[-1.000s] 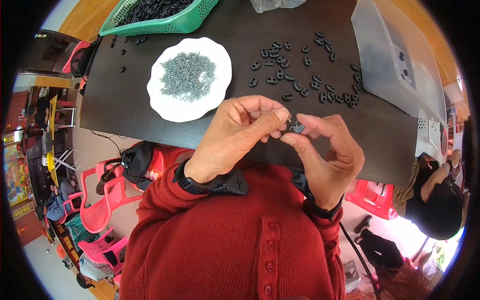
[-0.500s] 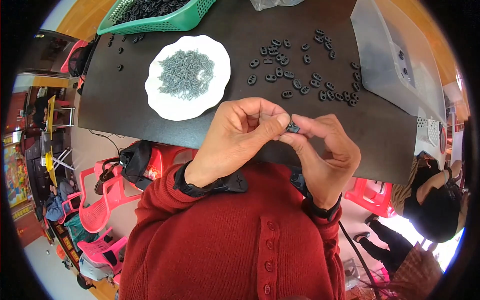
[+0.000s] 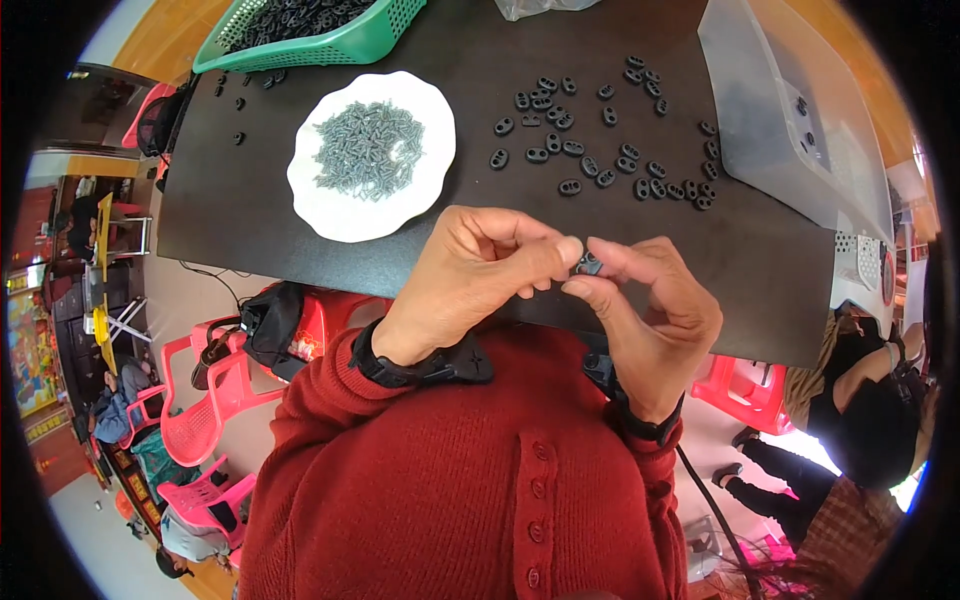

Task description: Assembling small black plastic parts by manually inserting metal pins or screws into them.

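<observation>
Above the table's near edge, my right hand (image 3: 660, 310) pinches a small black two-hole cord lock (image 3: 588, 265) between thumb and forefinger. My left hand (image 3: 470, 280) is closed, its thumb pressed to the fingers right beside the cord lock; whatever those fingertips hold is hidden. Beyond my left hand, a white scalloped plate (image 3: 325, 215) carries a heap of small metal springs (image 3: 368, 150). Many loose black oval cord locks (image 3: 590, 166) lie scattered on the dark table ahead of my right hand.
A green basket (image 3: 345, 48) full of black parts stands at the far left. On the right is a translucent plastic bin (image 3: 775, 150) with a few black pieces in it. A clear bag (image 3: 545, 8) lies at the far edge. Pink chairs (image 3: 195, 415) and other people surround the table.
My left fingertips have drawn slightly back from the cord lock, leaving more of it showing. The right hand keeps its pinch on it.
</observation>
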The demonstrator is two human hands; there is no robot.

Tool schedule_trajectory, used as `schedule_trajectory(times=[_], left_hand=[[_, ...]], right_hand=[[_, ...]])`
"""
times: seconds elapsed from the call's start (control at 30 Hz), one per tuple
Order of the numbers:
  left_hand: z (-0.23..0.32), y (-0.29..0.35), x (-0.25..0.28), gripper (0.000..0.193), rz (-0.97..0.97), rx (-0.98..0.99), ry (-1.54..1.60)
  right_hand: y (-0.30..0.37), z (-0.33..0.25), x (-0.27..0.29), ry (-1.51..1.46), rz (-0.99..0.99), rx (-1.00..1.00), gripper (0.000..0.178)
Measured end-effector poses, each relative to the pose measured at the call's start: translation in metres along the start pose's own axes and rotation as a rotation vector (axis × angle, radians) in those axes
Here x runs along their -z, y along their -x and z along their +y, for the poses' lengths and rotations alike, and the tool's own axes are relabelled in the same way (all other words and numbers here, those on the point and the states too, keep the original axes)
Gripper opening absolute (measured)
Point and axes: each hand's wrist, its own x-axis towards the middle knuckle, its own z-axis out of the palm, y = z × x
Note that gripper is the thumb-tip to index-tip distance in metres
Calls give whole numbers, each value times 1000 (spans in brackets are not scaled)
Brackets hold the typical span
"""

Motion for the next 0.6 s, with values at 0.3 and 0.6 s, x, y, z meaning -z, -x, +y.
schedule_trajectory(times=[0.3, 0.6], left_hand=[[4, 4, -10, 7, 42, -30, -50], [1, 6, -10, 5, 16, -59, -126]], right_hand=[[3, 1, 7, -23, -36, 0, 36], [7, 2, 5, 5, -39, -10, 36]])
